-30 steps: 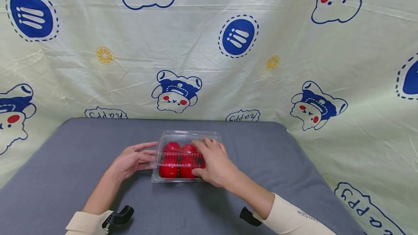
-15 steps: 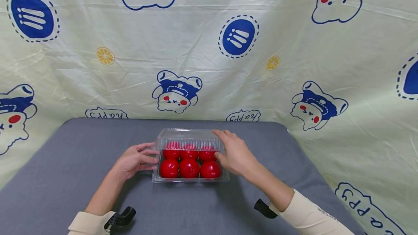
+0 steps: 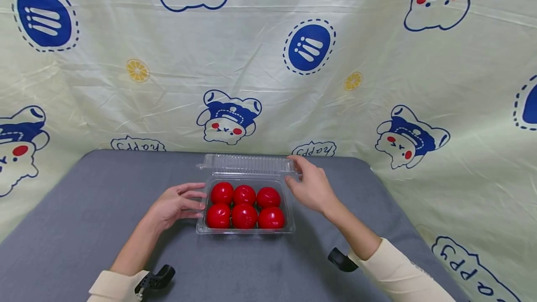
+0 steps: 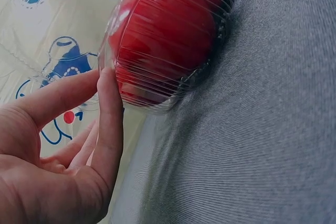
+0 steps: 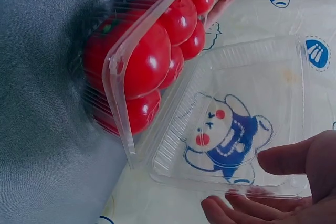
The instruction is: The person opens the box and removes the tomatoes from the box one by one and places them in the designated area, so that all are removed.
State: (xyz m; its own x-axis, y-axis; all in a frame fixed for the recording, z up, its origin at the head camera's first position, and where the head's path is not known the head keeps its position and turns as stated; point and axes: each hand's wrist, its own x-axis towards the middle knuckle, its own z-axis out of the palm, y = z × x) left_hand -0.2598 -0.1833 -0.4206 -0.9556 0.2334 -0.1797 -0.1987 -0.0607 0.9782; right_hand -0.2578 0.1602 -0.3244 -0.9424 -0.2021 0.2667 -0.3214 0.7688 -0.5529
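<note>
Nearest to you, your cream-coloured fabric sleeves (image 3: 115, 285) reach in from the bottom corners, with a curved black piece (image 3: 155, 278) showing at each cuff. Below them spreads the grey, cloth-covered surface (image 3: 247, 269), and on it, in the middle, sits your clear plastic rectangular container (image 3: 245, 231), its ribbed walls upright. Inside it you have six glossy round red tomatoes (image 3: 244, 216) in two rows of three, the front row close behind the near rim. Your left hand (image 3: 174, 206) is at the container's left side; its grip is released, the fingers extended and spread, the tips against the edge. Across from it, your right hand (image 3: 312, 185) has its grip closed on the right end of the clear plastic ribbed lid (image 3: 249, 164), thumb on the inner side and fingers on the outer. You have that lid raised along the container's far edge, tipped back, so the tomatoes lie uncovered beneath you. Behind the surface's far edge hangs a pale cream cloth (image 3: 268, 78) printed with blue-outlined bears, blue ovals, yellow citrus slices and the upside-down word "happy".
</note>
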